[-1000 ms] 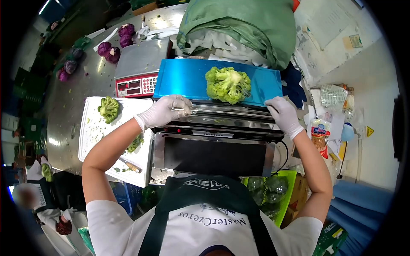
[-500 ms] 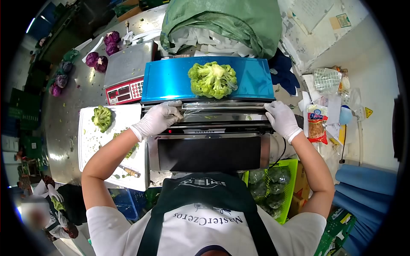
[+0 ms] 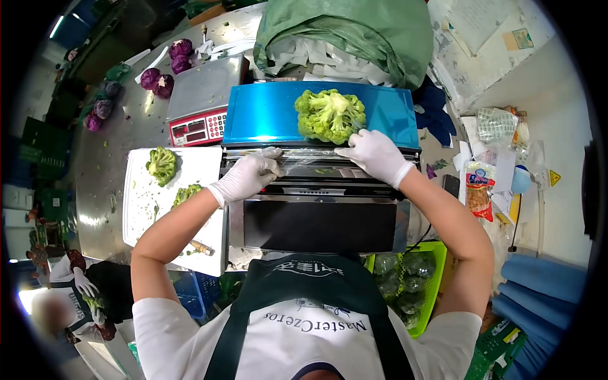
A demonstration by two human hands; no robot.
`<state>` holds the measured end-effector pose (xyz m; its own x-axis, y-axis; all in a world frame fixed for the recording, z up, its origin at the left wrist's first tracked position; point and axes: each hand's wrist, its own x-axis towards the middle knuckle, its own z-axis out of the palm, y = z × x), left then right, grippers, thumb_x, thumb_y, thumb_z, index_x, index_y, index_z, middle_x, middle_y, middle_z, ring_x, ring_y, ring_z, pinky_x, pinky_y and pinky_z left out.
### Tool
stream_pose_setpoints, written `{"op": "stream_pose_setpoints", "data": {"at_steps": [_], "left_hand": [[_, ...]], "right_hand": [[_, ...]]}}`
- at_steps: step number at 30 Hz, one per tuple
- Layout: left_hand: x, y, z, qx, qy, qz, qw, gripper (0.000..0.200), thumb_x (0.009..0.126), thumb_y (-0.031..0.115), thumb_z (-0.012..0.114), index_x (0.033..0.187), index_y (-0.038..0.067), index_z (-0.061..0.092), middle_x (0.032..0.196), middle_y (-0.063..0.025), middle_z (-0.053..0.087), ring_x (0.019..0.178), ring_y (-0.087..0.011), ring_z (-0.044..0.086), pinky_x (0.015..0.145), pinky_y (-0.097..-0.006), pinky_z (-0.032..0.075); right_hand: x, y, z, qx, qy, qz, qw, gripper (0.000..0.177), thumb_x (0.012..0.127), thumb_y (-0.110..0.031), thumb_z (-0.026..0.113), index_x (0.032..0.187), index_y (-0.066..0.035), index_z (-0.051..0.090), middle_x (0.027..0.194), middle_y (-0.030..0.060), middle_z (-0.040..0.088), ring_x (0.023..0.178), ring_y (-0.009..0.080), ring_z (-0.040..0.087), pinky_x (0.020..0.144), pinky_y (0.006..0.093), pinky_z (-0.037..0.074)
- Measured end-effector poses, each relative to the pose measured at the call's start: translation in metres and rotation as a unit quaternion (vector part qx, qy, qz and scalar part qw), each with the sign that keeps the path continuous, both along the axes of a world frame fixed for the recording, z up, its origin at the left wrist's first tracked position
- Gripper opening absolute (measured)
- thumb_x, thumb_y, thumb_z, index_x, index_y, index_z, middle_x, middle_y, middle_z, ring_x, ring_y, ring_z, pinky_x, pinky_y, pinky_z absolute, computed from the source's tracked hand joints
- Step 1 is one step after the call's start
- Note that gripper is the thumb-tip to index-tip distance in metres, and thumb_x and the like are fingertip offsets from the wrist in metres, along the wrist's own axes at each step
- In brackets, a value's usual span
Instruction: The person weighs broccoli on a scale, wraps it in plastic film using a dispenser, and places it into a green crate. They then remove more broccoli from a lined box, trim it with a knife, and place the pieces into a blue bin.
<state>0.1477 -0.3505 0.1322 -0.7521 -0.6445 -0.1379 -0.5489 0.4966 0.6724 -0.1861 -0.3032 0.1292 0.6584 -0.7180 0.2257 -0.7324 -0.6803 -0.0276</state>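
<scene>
A broccoli head (image 3: 330,115) lies stem-up on the blue plate (image 3: 266,114) of a cling film wrapping machine (image 3: 316,225). Clear plastic film (image 3: 304,158) stretches between my gloved hands over the rollers. My left hand (image 3: 248,176) is closed on the film at the left of the machine. Just below the broccoli, my right hand (image 3: 379,157) pinches the film, its fingertips pointing left. To the left, a white cutting board (image 3: 139,209) carries smaller broccoli pieces (image 3: 161,166) and a knife with a wooden handle (image 3: 202,247).
A scale (image 3: 206,92) stands behind the board, with purple cabbages (image 3: 181,56) beyond it. A green sack (image 3: 348,38) sits behind the machine. Below right is a lime crate (image 3: 430,285) of wrapped vegetables. Another person (image 3: 82,288) works at the far left.
My right hand has moved left from the machine's right end to the film below the broccoli. My left hand stays on the film. The whole view has shifted slightly.
</scene>
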Motion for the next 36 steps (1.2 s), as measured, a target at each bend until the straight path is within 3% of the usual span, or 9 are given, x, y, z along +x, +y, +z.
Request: {"op": "stream_pose_setpoints", "data": {"at_steps": [8,15,16,19,23,26,28,30,36], "left_hand": [[0.005,0.002,0.002,0.037,0.026,0.005,0.999,0.007,0.087,0.011,0.071,0.093,0.008,0.072,0.135,-0.0201,0.057,0.135,-0.0347,0.046,0.109,-0.0396,0.039],[0.012,-0.01,0.006,0.248,0.096,0.058,0.962,0.008,0.094,0.009,0.065,0.097,0.003,0.07,0.125,-0.0103,0.064,0.113,-0.0153,0.06,0.1,-0.0302,0.048],[0.012,-0.015,0.004,0.23,0.136,0.07,0.961,0.012,0.094,0.009,0.064,0.103,0.003,0.067,0.127,-0.0096,0.063,0.114,-0.0154,0.06,0.1,-0.0298,0.047],[-0.01,-0.025,0.011,0.161,0.218,0.131,0.954,0.042,0.093,0.019,0.066,0.13,0.004,0.054,0.137,-0.011,0.055,0.121,-0.0185,0.055,0.104,-0.0316,0.044],[-0.09,-0.048,0.006,0.106,0.246,0.189,0.945,0.098,0.08,0.04,0.079,0.153,0.006,0.023,0.149,-0.0227,0.039,0.138,-0.0341,0.039,0.111,-0.039,0.036],[-0.09,-0.01,0.032,0.075,0.266,0.153,0.949,0.098,0.076,0.036,0.083,0.149,0.001,0.027,0.141,-0.0251,0.041,0.134,-0.0343,0.04,0.113,-0.0388,0.032],[-0.062,0.032,0.052,0.038,0.279,0.096,0.955,0.098,0.073,0.035,0.085,0.147,0.002,0.029,0.14,-0.0232,0.039,0.134,-0.0337,0.04,0.114,-0.0392,0.032],[-0.034,0.08,0.062,0.143,0.204,0.079,0.965,0.101,0.071,0.029,0.088,0.148,0.005,0.026,0.145,-0.0173,0.036,0.138,-0.028,0.034,0.116,-0.0391,0.028],[0.012,0.148,-0.01,0.256,0.092,0.041,0.961,0.095,0.077,0.032,0.082,0.148,0.004,0.025,0.142,-0.0236,0.038,0.131,-0.0332,0.045,0.11,-0.0355,0.038]], "right_hand": [[0.011,0.0,-0.01,0.012,-0.033,-0.037,0.999,0.017,0.082,-0.018,0.062,0.096,-0.016,0.072,0.081,0.0029,0.055,0.082,0.0217,0.058,0.068,0.0342,0.046],[0.006,-0.004,-0.01,-0.013,-0.014,-0.051,0.999,0.013,0.08,-0.026,0.068,0.087,-0.015,0.068,0.082,0.0035,0.056,0.08,0.022,0.059,0.067,0.0364,0.046],[0.003,0.0,-0.013,-0.012,-0.123,-0.085,0.989,0.016,0.078,-0.023,0.072,0.086,-0.012,0.064,0.083,0.005,0.056,0.08,0.0234,0.059,0.07,0.0368,0.047],[0.013,0.007,0.012,0.026,-0.349,-0.289,0.891,0.032,0.077,-0.017,0.075,0.102,-0.008,0.058,0.097,0.0098,0.056,0.083,0.0234,0.059,0.08,0.0372,0.049],[0.012,-0.029,-0.02,0.127,-0.428,-0.296,0.844,0.078,0.08,-0.036,0.077,0.142,-0.002,0.045,0.132,0.0198,0.055,0.117,0.0318,0.056,0.1,0.0366,0.045],[0.026,0.01,0.007,0.126,-0.499,-0.283,0.809,0.068,0.081,-0.026,0.077,0.137,0.0,0.049,0.131,0.02,0.054,0.123,0.0325,0.054,0.104,0.0377,0.042],[0.044,0.067,0.042,0.208,-0.633,-0.259,0.699,0.06,0.078,-0.019,0.078,0.129,0.0,0.053,0.125,0.0155,0.053,0.117,0.0307,0.056,0.1,0.0385,0.045],[0.044,0.118,0.041,0.185,-0.486,-0.266,0.812,0.053,0.075,-0.013,0.079,0.121,-0.001,0.055,0.12,0.0114,0.052,0.105,0.0241,0.057,0.09,0.0343,0.049],[0.063,0.18,-0.006,0.378,-0.44,-0.19,0.792,0.045,0.079,-0.006,0.074,0.121,-0.005,0.058,0.117,0.0078,0.057,0.085,0.0144,0.059,0.076,0.0265,0.052]]}}
